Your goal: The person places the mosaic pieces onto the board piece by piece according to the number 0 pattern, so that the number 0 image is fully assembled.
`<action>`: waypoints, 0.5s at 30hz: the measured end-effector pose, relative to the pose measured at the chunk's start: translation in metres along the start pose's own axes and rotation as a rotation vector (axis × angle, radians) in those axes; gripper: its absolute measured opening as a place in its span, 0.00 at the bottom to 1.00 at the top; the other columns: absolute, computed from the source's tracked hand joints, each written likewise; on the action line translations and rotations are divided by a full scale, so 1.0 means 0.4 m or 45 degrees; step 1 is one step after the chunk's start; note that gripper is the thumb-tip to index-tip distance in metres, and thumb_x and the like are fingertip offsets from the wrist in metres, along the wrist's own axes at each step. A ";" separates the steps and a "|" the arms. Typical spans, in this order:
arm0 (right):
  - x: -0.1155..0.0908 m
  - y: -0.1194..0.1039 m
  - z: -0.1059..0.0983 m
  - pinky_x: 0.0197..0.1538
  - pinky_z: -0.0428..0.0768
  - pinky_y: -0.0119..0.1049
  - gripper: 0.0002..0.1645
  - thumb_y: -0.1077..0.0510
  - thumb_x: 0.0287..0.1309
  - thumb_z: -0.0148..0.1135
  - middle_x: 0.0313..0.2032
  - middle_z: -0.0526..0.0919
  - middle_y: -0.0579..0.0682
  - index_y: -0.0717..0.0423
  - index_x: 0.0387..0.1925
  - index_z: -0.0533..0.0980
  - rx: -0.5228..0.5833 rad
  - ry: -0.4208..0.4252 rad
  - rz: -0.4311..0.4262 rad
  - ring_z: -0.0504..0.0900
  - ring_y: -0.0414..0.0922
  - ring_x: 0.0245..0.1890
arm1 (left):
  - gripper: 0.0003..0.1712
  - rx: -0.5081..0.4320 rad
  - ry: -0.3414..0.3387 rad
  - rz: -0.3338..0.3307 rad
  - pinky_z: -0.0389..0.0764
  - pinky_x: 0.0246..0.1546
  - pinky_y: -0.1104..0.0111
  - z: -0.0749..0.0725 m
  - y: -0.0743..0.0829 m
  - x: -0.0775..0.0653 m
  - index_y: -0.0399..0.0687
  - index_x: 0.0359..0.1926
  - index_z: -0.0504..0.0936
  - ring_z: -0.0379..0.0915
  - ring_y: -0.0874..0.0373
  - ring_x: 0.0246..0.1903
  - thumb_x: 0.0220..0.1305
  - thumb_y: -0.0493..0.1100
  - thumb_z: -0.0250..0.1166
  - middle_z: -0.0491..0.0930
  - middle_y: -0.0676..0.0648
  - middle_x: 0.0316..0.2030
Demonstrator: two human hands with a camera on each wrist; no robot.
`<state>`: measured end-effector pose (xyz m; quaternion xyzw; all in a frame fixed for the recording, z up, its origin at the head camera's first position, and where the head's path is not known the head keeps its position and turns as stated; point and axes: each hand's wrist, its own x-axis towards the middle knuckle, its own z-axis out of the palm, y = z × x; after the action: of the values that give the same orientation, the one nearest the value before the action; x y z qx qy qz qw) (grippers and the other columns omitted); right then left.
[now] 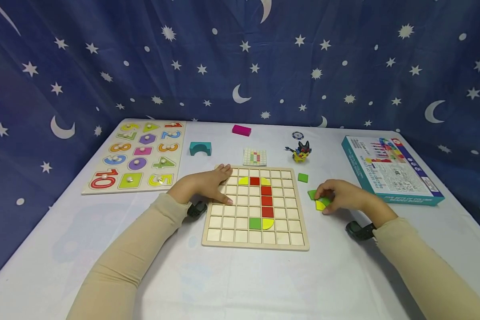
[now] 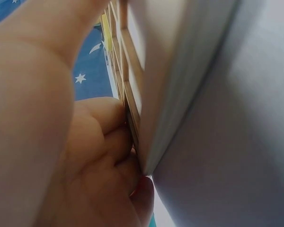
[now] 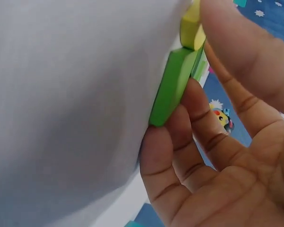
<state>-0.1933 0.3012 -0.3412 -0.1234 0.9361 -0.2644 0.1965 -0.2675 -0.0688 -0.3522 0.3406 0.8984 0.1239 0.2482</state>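
Observation:
My left hand point(image 1: 208, 184) rests on the left edge of a wooden grid board point(image 1: 232, 234), thumb and fingers spread over its cells. On the board stand a column of red squares point(image 1: 267, 201), a green square point(image 1: 255, 223) and yellow rounded pieces point(image 1: 268, 223). Right of the board, my right hand point(image 1: 342, 194) holds a green tile point(image 3: 173, 87) between curled fingers and thumb, low at the tabletop. A yellow piece point(image 3: 191, 30) touches that tile near the thumb. Another green piece point(image 1: 312, 194) lies by the fingertips, partly covered.
A loose green square point(image 1: 303, 178) lies beyond the right hand. Behind the board are a pattern card point(image 1: 254, 157), a teal arch block point(image 1: 200, 148), a magenta block point(image 1: 242, 130) and a toy figure point(image 1: 301, 152). A number puzzle point(image 1: 172, 153) lies left, a teal box point(image 1: 392, 169) right.

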 end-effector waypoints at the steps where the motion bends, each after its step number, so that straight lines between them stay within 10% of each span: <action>1: 0.001 -0.001 0.002 0.51 0.71 0.47 0.20 0.61 0.37 0.74 0.42 0.77 0.53 0.56 0.36 0.78 0.002 0.003 0.002 0.71 0.48 0.41 | 0.62 0.001 -0.001 -0.002 0.37 0.70 0.57 0.000 0.000 0.000 0.36 0.71 0.40 0.24 0.48 0.71 0.51 0.63 0.66 0.32 0.41 0.72; 15: 0.006 -0.026 0.011 0.42 0.72 0.40 0.15 0.63 0.37 0.72 0.34 0.78 0.49 0.54 0.30 0.77 -0.083 0.032 0.036 0.71 0.46 0.36 | 0.62 -0.007 0.003 -0.002 0.37 0.70 0.57 -0.001 0.004 -0.003 0.36 0.71 0.40 0.24 0.48 0.71 0.50 0.62 0.66 0.33 0.41 0.72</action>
<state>-0.1922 0.2897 -0.3398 -0.1133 0.9482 -0.2326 0.1843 -0.2663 -0.0685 -0.3508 0.3389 0.8987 0.1265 0.2481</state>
